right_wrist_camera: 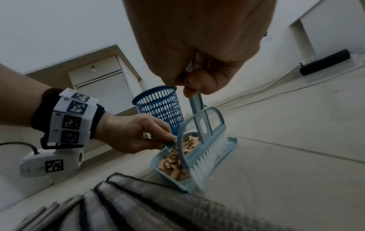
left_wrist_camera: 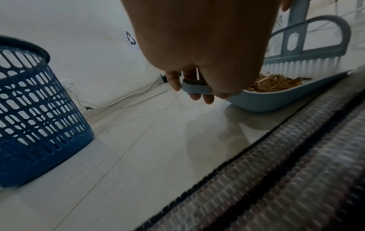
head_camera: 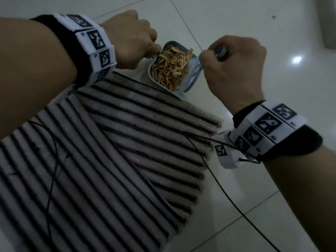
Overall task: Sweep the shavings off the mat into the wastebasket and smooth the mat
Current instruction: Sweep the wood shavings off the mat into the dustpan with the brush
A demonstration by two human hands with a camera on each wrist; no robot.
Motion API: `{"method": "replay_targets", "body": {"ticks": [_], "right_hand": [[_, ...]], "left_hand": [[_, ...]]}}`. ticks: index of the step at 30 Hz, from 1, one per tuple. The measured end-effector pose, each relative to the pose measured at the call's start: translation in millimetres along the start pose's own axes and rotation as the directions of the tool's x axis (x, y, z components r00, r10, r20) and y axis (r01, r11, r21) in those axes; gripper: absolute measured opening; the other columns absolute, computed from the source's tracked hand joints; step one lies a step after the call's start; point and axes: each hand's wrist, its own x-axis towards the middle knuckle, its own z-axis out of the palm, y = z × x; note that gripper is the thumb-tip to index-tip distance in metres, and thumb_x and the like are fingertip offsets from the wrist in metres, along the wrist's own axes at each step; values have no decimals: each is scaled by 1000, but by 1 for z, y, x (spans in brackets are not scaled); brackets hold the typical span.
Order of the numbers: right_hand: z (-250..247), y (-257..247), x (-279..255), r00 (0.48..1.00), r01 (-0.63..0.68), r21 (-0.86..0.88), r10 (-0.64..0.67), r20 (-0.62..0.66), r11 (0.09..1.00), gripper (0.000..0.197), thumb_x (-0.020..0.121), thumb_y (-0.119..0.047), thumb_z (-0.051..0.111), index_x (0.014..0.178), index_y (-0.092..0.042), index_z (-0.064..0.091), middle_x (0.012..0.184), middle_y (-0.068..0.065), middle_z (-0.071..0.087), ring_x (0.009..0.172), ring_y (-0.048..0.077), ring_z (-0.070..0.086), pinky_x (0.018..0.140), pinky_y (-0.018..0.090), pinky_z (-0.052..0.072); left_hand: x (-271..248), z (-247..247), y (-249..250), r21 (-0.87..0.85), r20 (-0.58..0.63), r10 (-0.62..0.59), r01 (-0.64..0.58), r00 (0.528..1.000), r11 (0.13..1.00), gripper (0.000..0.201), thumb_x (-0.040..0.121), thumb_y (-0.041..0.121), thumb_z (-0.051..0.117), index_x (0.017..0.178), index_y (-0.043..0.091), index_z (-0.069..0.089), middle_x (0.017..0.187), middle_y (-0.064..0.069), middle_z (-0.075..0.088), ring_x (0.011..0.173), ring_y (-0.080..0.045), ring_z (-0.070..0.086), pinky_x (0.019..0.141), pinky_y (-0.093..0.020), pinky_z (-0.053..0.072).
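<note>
Your left hand point(head_camera: 134, 39) grips the dustpan point(right_wrist_camera: 189, 186) handle; your right hand point(head_camera: 234, 64) is clenched round the hand brush point(right_wrist_camera: 205, 140) handle, bristles resting in the pan's mouth. The wood shavings point(head_camera: 170, 67) fill the dustpan, which touches the striped mat's point(head_camera: 109, 160) edge. The blue wastebasket point(left_wrist_camera: 37, 109) stands near the dustpan, off the mat.

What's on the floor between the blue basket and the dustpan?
Only bare tile floor lies between the wastebasket and the dustpan, as the left wrist view shows.
</note>
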Motion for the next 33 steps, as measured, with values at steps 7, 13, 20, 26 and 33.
{"method": "replay_targets", "body": {"ticks": [7, 13, 20, 26, 33], "right_hand": [[-14, -4, 12, 992, 12, 14, -10, -123, 1000, 30, 79, -35, 57, 79, -12, 77, 67, 4, 71, 59, 15, 63, 60, 33, 53], [-22, 9, 12, 993, 28, -29, -31, -114, 999, 31, 81, -33, 54, 83, -11, 76, 70, 6, 70, 61, 24, 65, 57, 41, 52], [-19, 11, 14, 999, 35, -104, -31, 40, 994, 27, 88, -26, 50, 90, -12, 74, 79, 3, 69, 57, 11, 52, 55, 24, 45], [1, -8, 10, 982, 129, -94, -114, 151, 987, 27, 88, -26, 52, 89, -10, 73, 75, 2, 64, 60, 10, 49, 51, 7, 33], [-18, -19, 21, 985, 171, -131, -167, 42, 977, 35, 87, -33, 47, 92, -10, 74, 85, 7, 71, 73, 15, 61, 60, 21, 44]], "left_hand": [[-9, 3, 2, -26, -13, -3, 3, 1000, 1000, 31, 86, 21, 58, 117, 18, 60, 100, -9, 63, 93, -33, 55, 76, -41, 37], [-13, 5, 6, -69, -25, -40, 38, 999, 997, 32, 88, 22, 55, 120, 17, 59, 104, -10, 62, 95, -33, 56, 77, -41, 36], [-22, 8, 9, -108, -33, -53, 49, 998, 993, 29, 91, 27, 52, 117, 17, 60, 96, -10, 62, 87, -34, 58, 75, -41, 39], [-24, 6, 7, -105, -34, -31, 28, 999, 994, 27, 90, 27, 53, 114, 16, 61, 94, -9, 61, 85, -33, 58, 73, -41, 39], [-26, 9, 10, -140, -30, -63, 58, 998, 989, 29, 90, 27, 52, 115, 14, 61, 95, -10, 61, 87, -35, 59, 74, -42, 39]]}}
